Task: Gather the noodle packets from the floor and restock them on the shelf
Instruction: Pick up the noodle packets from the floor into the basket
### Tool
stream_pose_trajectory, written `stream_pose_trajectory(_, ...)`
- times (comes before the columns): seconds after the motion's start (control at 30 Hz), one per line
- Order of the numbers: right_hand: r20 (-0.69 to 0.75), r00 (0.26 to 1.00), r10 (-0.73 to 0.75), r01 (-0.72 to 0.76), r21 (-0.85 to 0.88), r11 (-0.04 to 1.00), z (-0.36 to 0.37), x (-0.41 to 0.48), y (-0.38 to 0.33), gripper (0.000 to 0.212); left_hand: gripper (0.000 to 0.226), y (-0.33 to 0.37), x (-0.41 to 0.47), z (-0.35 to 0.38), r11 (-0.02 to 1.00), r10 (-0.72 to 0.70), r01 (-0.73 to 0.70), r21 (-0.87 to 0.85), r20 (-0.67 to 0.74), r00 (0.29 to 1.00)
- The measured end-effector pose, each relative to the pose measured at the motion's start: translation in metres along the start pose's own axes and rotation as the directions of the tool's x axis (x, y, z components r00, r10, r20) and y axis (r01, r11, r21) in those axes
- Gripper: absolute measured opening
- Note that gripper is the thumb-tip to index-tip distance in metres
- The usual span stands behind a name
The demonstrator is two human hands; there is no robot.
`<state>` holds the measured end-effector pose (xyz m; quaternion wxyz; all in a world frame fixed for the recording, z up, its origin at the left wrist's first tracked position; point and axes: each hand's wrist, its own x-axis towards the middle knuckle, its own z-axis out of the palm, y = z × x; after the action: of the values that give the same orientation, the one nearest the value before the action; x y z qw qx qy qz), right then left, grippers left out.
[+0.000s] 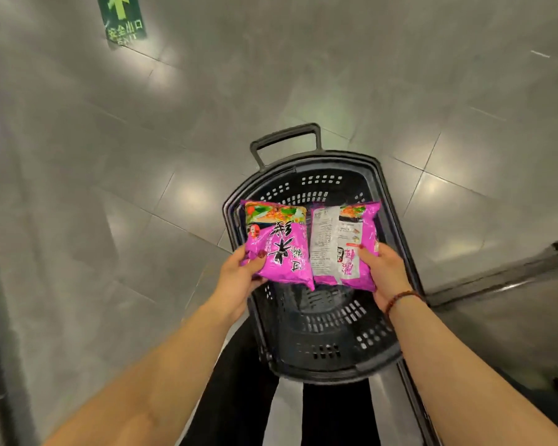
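- Position of task items: the left packet (281, 243) and the right packet (339, 243) are hanging side by side over the open basket (335, 378), clear of the floor (142, 156). Their inner edges are touching or very nearly so.
- The left hand (239, 278) is gripping the left packet at its lower left corner, thumb lying on the printed front and fingers curling underneath.
- The right hand (384, 272) is gripping the right packet along its lower right edge, thumb pressing on top. A beaded bracelet (400, 299) is circling that wrist.
- The left packet is showing its pink front with large dark characters. The right packet is showing its back panel of small print.
- The basket, black with perforated walls, is standing on the grey tiled floor, its pull handle (285, 136) sticking up at the far end.
- A green exit sticker (123, 17) with an arrow is lying on the floor well beyond the basket, at upper left.
- A metal ledge (496, 284) is running along the right side of the view.
- Dark trouser legs (232, 397) are showing between the forearms, just beside the basket's near end.
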<state>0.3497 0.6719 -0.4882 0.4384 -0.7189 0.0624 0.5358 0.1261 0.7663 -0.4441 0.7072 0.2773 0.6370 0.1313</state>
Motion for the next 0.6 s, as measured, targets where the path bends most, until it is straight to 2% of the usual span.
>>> stream_pose_trajectory(0.13,-0.061,0.998,0.008,-0.01,-0.037,0.999,0.006,0.043,0.014,0.005,0.036,-0.012,0.052,0.01,0.999,-0.039,0.038,0.029,0.031,0.999)
stream_pose_trajectory(0.4,-0.093,0.995,0.036,-0.039,-0.028,0.999,0.015,0.104,0.041,0.01,0.035,-0.038,0.127,0.02,0.995,-0.075,0.07,0.065,0.075,0.994)
stream_pose_trajectory(0.6,-0.085,0.996,0.006,-0.014,-0.101,0.995,0.033,0.141,0.047,0.014,0.036,-0.045,0.159,0.023,0.995,-0.075,0.073,0.061,0.028,0.997)
